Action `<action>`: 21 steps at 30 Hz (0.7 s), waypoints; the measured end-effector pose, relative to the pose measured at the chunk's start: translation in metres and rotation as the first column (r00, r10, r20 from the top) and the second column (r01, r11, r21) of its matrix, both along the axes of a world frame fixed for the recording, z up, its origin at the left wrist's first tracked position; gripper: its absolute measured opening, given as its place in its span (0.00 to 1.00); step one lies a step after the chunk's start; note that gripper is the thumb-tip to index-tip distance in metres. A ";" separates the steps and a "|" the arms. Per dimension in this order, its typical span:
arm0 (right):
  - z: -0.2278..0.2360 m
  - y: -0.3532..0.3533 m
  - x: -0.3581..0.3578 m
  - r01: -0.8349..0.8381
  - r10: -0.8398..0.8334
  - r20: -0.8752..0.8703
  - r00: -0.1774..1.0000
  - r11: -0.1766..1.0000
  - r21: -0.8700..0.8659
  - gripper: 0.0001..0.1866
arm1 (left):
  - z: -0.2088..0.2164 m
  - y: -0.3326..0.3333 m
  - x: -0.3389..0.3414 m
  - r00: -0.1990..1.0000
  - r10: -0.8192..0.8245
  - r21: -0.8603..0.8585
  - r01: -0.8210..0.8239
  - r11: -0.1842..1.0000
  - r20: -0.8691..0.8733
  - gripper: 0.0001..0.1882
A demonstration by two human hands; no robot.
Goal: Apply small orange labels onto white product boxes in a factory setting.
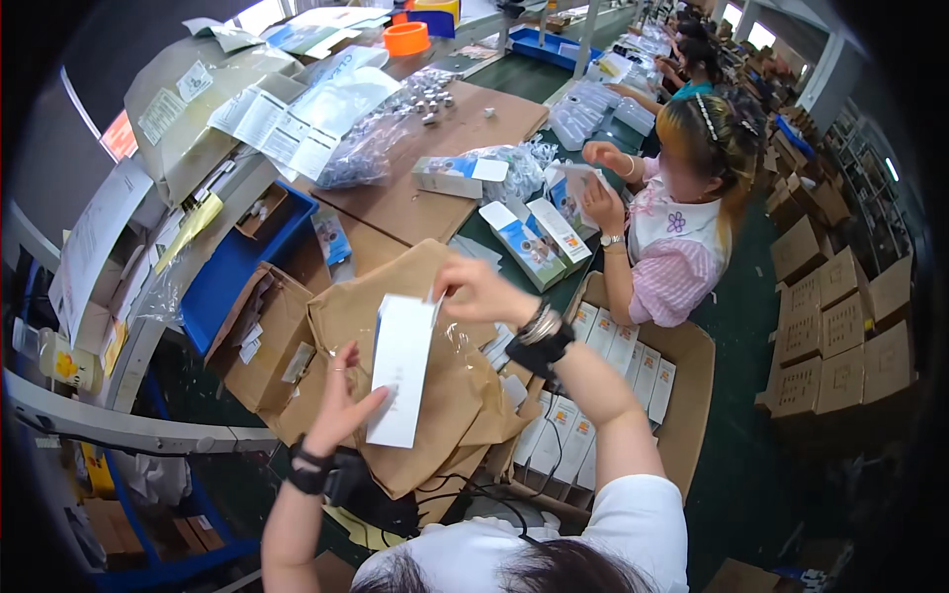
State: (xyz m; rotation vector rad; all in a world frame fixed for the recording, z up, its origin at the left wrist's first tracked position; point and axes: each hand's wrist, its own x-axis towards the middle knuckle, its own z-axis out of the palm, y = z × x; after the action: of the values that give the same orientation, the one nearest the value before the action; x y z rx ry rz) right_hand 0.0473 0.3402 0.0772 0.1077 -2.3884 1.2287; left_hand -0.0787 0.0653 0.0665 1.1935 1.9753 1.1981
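A slim white box [401,381] stands out over brown wrapping paper [455,405] in front of me. My left hand [341,400] grips its lower left side, thumb pressed on the white face. At the box's top right corner, my right hand [484,292] is closed in a pinch; whether it has a flap or something small there is hard to make out. Both wrists carry black bands. Below my right forearm, an open carton [692,400] holds several upright white boxes [561,435].
To the left lie a small open carton [272,366] and a blue tray [222,296]. Printed boxes [524,247] lie near a co-worker [672,217] at the right. Metal parts [425,94] and plastic bags are farther back. Stacked cartons [840,336] stand on the floor at far right.
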 end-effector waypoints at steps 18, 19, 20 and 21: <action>0.185 -0.184 0.086 -0.319 0.412 -0.904 -0.117 0.846 0.427 0.05 | -0.105 -0.027 0.054 0.897 0.277 -0.211 -0.362 0.908 -0.345 0.51; 0.176 -0.186 0.110 -0.466 0.511 -0.835 -0.204 0.700 0.542 0.10 | -0.102 -0.035 0.052 0.876 0.343 -0.212 -0.426 0.880 -0.339 0.51; 0.173 -0.190 0.130 -0.560 0.589 -0.763 -0.265 0.550 0.620 0.21 | -0.102 -0.036 0.054 0.882 0.332 -0.195 -0.409 0.891 -0.334 0.50; 0.162 -0.178 0.127 -0.587 0.581 -0.774 -0.250 0.545 0.599 0.21 | -0.102 -0.038 0.055 0.889 0.322 -0.177 -0.392 0.903 -0.327 0.50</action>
State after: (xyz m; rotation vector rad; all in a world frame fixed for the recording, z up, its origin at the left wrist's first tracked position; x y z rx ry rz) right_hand 0.1747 0.1627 0.2391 1.7569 -0.9031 0.8755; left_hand -0.0240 0.0272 -0.0357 0.9459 2.5694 0.9486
